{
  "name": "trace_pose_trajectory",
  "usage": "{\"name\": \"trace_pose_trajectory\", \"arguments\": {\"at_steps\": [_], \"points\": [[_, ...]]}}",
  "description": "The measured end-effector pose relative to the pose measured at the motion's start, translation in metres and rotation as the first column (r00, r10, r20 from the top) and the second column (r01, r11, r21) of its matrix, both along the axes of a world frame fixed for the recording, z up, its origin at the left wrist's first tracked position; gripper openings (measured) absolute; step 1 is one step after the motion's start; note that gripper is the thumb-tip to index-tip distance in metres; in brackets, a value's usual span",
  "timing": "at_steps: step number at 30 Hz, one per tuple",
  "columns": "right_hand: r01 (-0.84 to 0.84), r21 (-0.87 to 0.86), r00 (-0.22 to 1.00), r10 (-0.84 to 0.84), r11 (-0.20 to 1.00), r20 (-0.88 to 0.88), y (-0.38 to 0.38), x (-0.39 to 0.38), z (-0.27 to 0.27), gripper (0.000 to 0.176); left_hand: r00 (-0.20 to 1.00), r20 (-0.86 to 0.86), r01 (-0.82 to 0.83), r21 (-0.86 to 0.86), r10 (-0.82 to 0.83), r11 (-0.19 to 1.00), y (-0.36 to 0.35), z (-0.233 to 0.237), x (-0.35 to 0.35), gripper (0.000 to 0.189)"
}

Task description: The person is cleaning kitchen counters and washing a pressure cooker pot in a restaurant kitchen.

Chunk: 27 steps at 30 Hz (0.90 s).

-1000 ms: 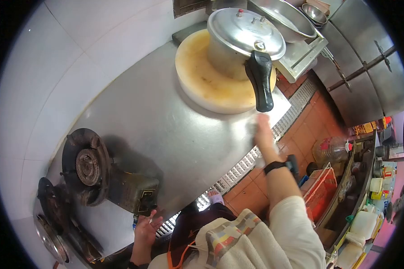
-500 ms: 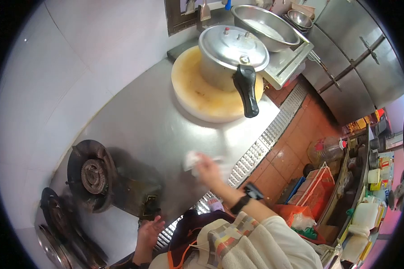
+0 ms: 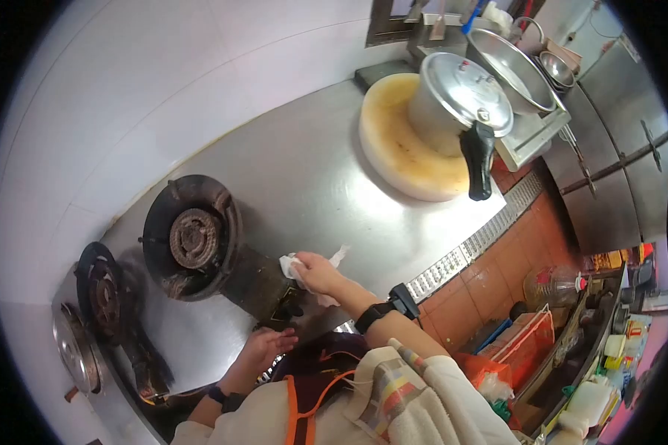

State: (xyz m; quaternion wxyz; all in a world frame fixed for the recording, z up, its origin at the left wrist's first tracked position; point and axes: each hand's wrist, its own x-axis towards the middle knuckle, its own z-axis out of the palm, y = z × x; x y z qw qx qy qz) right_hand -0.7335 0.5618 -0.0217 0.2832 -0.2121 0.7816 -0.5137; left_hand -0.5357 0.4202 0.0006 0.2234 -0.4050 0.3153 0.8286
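My right hand (image 3: 318, 273) is closed on a crumpled white cloth or tissue (image 3: 291, 267), at the right side of the black base (image 3: 256, 285) of a gas burner (image 3: 194, 236). Part of the white material trails out beyond the fingers over the steel counter (image 3: 304, 185). Just below the knob end of that base is my left hand (image 3: 266, 347), its fingers apart and nothing in them. A pressure cooker (image 3: 453, 104) with a black handle stands on a thick round chopping board (image 3: 393, 148) at the counter's far end.
A second burner (image 3: 104, 297) and a metal lid (image 3: 74, 348) lie at the left. Behind the cooker is a large steel basin (image 3: 512, 67). A floor grate (image 3: 453, 265) runs along the counter's edge, with a red basket (image 3: 523, 348) and a plastic bottle (image 3: 549, 288) at the right.
The view has shifted, so the counter items appear farther right. My right hand has moved with the white material from the bare counter to beside the burner base.
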Motion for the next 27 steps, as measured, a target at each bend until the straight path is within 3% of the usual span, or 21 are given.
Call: {"name": "trace_pose_trajectory", "arguments": {"at_steps": [5, 8, 11, 12, 15, 16, 22, 25, 27], "points": [[0.072, 0.075, 0.978, -0.085, 0.995, 0.188, 0.007, 0.003, -0.006, 0.038, 1.000, -0.017, 0.023, 0.022, -0.023, 0.999, -0.004, -0.003, -0.002, 0.009], [0.133, 0.054, 0.985, -0.138, 0.990, 0.104, -0.004, 0.002, -0.019, 0.039, 0.998, -0.011, 0.062, -0.016, -0.062, 0.998, -0.004, -0.005, -0.001, 0.005], [0.068, 0.019, 0.965, -0.071, 0.997, 0.254, -0.018, -0.006, -0.019, 0.038, 0.999, -0.015, 0.050, -0.021, -0.050, 0.999, -0.003, -0.003, 0.001, 0.003], [0.064, 0.049, 0.979, -0.072, 0.997, 0.189, -0.019, -0.009, -0.013, 0.037, 0.999, -0.016, 0.042, -0.015, -0.042, 0.999, -0.003, -0.004, 0.002, 0.002], [-0.022, 0.069, 0.929, -0.005, 0.997, 0.369, -0.019, -0.019, 0.006, 0.036, 0.999, -0.033, 0.014, 0.020, -0.013, 1.000, -0.004, -0.003, 0.003, 0.002], [-0.039, 0.034, 0.963, 0.028, 0.999, 0.267, -0.024, -0.019, -0.021, 0.035, 0.999, -0.042, 0.003, 0.033, -0.001, 0.999, -0.004, -0.002, 0.002, 0.002], [0.025, 0.069, 0.988, -0.036, 0.997, 0.150, -0.024, -0.006, -0.016, 0.032, 1.000, -0.006, 0.006, 0.011, -0.006, 1.000, -0.012, -0.004, 0.003, 0.008], [0.060, 0.066, 0.998, -0.059, 0.996, -0.022, -0.021, 0.004, -0.016, 0.031, 0.998, -0.023, 0.058, 0.032, -0.057, 0.998, -0.021, -0.017, 0.010, 0.009], [0.163, 0.019, 0.986, -0.163, 0.986, -0.028, -0.019, 0.015, -0.011, 0.030, 0.997, -0.036, 0.073, 0.023, -0.072, 0.997, -0.025, -0.012, 0.012, 0.012]]}}
